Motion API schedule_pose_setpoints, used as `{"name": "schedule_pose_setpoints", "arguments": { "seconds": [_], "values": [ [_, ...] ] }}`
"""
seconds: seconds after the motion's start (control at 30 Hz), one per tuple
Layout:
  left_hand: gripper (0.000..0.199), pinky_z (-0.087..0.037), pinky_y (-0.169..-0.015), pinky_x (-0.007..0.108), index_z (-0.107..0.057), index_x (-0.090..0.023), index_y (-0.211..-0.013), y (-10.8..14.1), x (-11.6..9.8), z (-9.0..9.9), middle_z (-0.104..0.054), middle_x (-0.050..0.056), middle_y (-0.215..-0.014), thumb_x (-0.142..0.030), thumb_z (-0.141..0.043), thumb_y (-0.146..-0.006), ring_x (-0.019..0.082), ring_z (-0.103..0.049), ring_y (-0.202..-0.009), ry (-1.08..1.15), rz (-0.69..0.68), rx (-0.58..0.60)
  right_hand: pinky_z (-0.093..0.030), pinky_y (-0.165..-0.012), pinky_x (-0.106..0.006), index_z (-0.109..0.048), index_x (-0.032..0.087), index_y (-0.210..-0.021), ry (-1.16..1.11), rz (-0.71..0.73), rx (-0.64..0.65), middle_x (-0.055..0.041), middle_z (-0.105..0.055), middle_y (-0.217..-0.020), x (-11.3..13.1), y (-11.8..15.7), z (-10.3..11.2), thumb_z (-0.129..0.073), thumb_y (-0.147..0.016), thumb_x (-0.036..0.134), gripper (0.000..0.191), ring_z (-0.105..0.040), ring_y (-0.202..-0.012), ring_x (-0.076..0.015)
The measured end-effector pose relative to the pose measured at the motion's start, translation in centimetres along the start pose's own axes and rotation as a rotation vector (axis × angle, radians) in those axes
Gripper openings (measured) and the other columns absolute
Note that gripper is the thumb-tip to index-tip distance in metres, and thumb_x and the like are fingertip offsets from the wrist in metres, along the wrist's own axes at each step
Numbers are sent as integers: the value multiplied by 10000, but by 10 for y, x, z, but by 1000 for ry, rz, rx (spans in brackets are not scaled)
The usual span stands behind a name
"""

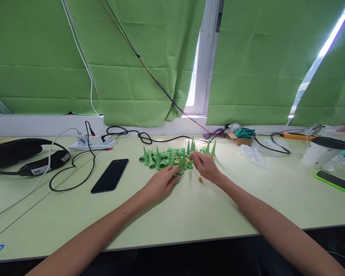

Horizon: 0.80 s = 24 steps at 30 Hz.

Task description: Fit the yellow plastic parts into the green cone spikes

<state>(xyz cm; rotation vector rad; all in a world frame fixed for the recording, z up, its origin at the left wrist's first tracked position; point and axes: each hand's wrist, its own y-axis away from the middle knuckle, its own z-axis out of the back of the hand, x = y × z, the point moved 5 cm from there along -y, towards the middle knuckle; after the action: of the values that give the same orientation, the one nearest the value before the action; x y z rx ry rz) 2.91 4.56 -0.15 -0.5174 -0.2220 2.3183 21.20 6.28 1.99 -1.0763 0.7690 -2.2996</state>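
Landmark: pile of green spiked pieces (162, 159), lying mid-tabletop (218, 207). Left hand (160, 183): fingers curved against pieces at the pile's near edge; grip or mere contact, cannot tell. Right hand (205, 165): fingers bunched at the pile's right side, contents hidden. Yellow piece (201, 179) just in front of the pile (easily missed). Risk, judged: a forearm or wrist sweep could push it away; a careless knuckle could topple the pile's upright cones.

Bare worktop (215, 214) lies open below and between the hands' forearms; upright green cones (158, 157) crowd the space beyond both hands, blocking low passage forward.
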Motion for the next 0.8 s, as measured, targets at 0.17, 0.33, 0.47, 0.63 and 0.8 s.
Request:
{"name": "schedule_pose_setpoints", "arguments": {
  "seconds": [0.17, 0.33, 0.47, 0.63, 0.8],
  "values": [
    [264, -439, -679, 312, -578, -225, -1163, 0, -1, 0, -595, 64, -966, -333, -408, -994, 196, -572, -745, 55, -6, 1, -307, -544, -254, -523, 194, -665, 95, -4, -31, 44, -387, -488, -11, -7, 13, -292, -1024, 461, 504, -362, -472, -109],
    [292, -451, -697, 307, -571, -238, -1216, 2, -7, 0, -592, 64, -988, -341, -414, -992, 195, -577, -770, 93, -41, 24, -248, -523, -256, -412, 198, -587, 259, -28, 111, 40, -392, -505, -28, -12, 18, -436, -972, 376, 425, -317, -492, -107],
    [320, -466, -722, 313, -564, -242, -1246, 3, -8, 1, -590, 72, -995, -337, -386, -999, 204, -582, -797, 119, -53, 18, -240, -509, -248, -458, 196, -605, 343, -87, 217, 31, -439, -515, -39, -12, 19, -501, -926, 299, 340, -352, -494, -115],
    [341, -471, -723, 315, -549, -254, -1291, 3, -6, 1, -595, 65, -963, -348, -402, -997, 194, -582, -753, 131, -53, -13, -269, -510, -246, -529, 188, -620, 338, -128, 332, 1, -545, -576, -38, -11, 21, -574, -875, 205, 259, -443, -530, -125],
    [345, -469, -725, 312, -567, -253, -1290, 2, -6, 2, -612, 63, -981, -357, -437, -987, 190, -591, -749, 129, -28, -21, -293, -494, -246, -552, 191, -607, 340, -155, 483, 2, -569, -579, -34, -9, 22, -635, -839, 192, 247, -468, -519, -121]
  ]
}}
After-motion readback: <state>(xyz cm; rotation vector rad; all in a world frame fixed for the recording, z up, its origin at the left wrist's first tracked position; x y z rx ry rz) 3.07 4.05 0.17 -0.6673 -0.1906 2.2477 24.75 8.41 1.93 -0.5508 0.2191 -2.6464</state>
